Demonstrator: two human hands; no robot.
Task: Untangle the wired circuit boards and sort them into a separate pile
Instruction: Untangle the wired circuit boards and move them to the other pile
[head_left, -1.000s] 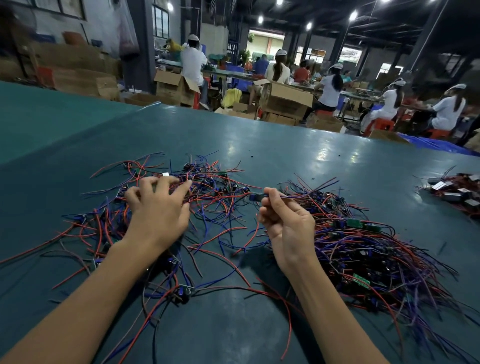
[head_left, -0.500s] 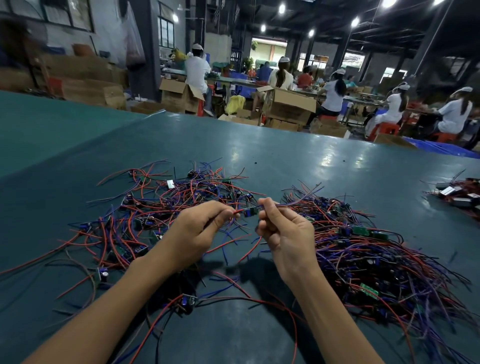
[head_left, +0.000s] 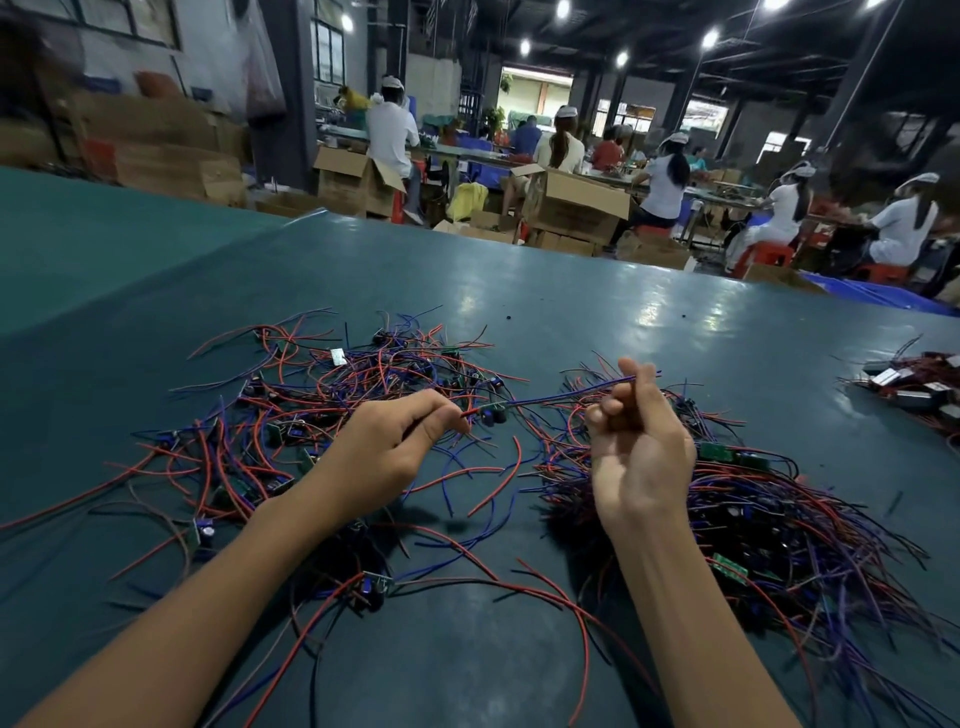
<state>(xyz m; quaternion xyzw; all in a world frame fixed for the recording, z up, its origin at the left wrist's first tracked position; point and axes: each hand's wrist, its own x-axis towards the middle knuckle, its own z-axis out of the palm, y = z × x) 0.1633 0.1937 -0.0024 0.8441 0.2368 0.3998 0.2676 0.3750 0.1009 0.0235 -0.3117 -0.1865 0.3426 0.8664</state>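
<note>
A small wired circuit board (head_left: 493, 414) with dark blue capacitors hangs stretched between my hands above the green table (head_left: 597, 312). My left hand (head_left: 395, 447) pinches its red wire end. My right hand (head_left: 636, 441) grips its blue and purple wires, which stick out past my thumb. A loose tangle of red and blue wired boards (head_left: 311, 415) spreads under and left of my left hand. A denser pile of wired boards (head_left: 789, 525) lies under and right of my right hand.
A third small heap of parts with white labels (head_left: 919, 384) sits at the table's right edge. Cardboard boxes (head_left: 571, 208) and seated workers in white (head_left: 904, 223) fill the floor beyond the far edge. A bare stretch of table lies behind the piles.
My left hand left the loose tangle and took the board's red wire. My hands then drew apart, the right one shifting right, so the board now hangs taut between them.
</note>
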